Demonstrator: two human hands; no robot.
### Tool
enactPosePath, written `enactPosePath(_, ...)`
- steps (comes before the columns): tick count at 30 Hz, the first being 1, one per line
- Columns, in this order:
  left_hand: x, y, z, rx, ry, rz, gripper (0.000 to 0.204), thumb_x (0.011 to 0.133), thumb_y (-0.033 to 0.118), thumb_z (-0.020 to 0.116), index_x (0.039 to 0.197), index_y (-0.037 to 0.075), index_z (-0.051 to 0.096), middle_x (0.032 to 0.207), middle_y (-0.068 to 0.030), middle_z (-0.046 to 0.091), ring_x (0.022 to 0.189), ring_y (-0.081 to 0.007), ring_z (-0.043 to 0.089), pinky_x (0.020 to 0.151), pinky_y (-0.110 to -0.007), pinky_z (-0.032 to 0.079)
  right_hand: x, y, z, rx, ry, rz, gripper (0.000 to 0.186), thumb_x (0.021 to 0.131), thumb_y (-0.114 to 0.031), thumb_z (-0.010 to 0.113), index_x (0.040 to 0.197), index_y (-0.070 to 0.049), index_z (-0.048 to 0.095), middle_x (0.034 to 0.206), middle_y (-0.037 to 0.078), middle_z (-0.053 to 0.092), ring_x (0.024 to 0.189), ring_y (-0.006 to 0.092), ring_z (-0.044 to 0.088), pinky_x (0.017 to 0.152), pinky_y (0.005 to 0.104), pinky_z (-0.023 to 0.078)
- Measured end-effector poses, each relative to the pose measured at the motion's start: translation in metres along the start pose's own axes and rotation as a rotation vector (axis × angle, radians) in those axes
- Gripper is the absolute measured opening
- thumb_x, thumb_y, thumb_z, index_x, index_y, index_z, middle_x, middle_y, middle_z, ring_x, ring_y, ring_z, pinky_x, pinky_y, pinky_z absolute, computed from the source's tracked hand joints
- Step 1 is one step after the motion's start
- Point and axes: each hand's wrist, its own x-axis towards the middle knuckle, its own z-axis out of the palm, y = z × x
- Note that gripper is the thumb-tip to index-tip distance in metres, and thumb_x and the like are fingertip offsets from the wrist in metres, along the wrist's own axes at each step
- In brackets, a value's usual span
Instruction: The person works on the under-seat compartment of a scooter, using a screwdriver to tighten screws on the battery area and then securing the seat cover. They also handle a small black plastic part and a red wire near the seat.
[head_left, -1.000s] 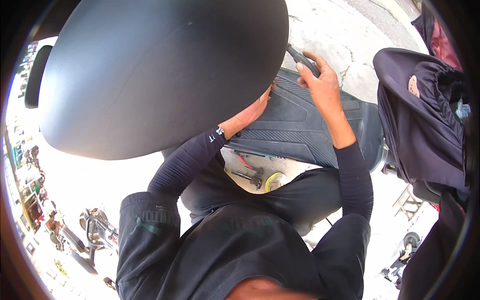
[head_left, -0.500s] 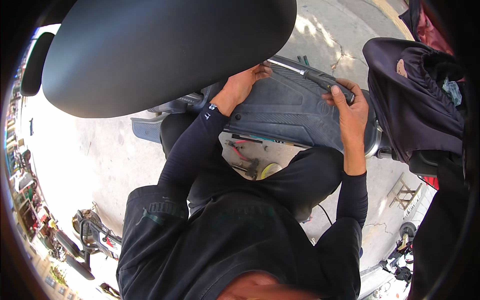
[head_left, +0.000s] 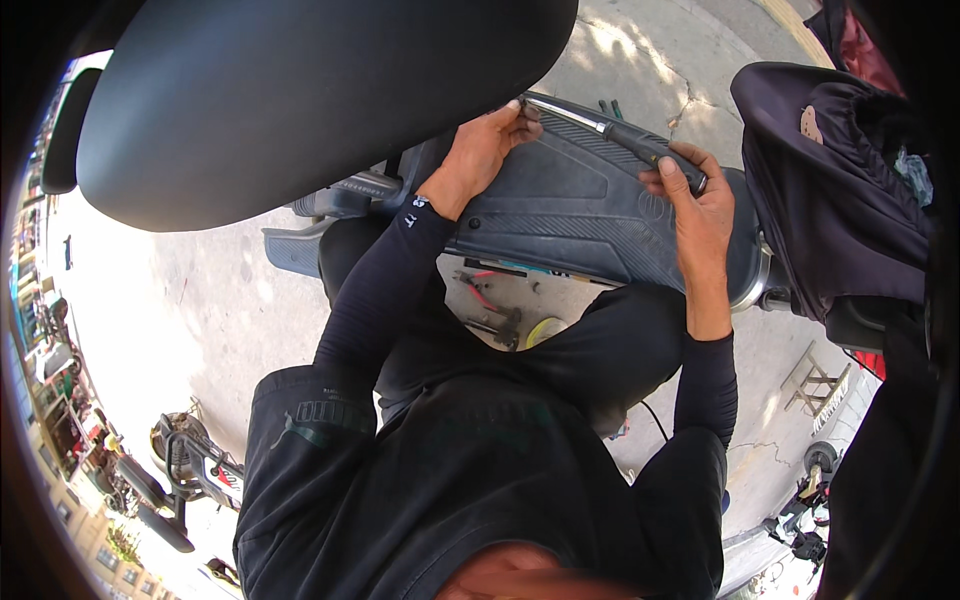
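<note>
My right hand (head_left: 698, 205) grips the black handle of a screwdriver (head_left: 633, 144), its long steel shaft pointing up-left across the scooter's ribbed dark footboard (head_left: 570, 205). At the shaft's far end my left hand (head_left: 492, 145) has its fingers bent and pinched just below the edge of a large black seat (head_left: 330, 90); what exactly they hold is too small to tell.
Red-handled pliers (head_left: 482, 298) and other tools lie on the pavement below the footboard. A dark fabric cover (head_left: 830, 220) hangs at the right, with a folding stool (head_left: 817, 385) below it. Parked two-wheelers (head_left: 175, 470) stand lower left.
Since a second ago my right hand has moved right, bringing the screwdriver's shaft out into view. My left hand shows more from under the seat edge, which sits higher in the picture.
</note>
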Motion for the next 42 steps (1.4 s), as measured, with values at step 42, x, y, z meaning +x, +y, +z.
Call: enactPosePath(42, 0.028, 0.044, -0.006, 1.627, 0.08, 0.334, 0.02, 0.091, -0.002, 0.059, 0.106, 0.001, 0.072, 0.12, -0.019, 0.065, 0.114, -0.0394, 0.062, 0.098, -0.042, 0.051, 0.099, -0.07, 0.066, -0.524, -0.413, -0.594, 0.028, 0.088, -0.006, 0.075, 0.107, 0.001, 0.056, 0.089, 0.022, 0.071, 0.087, 0.0365, 0.073, 0.076, 0.0422, 0.055)
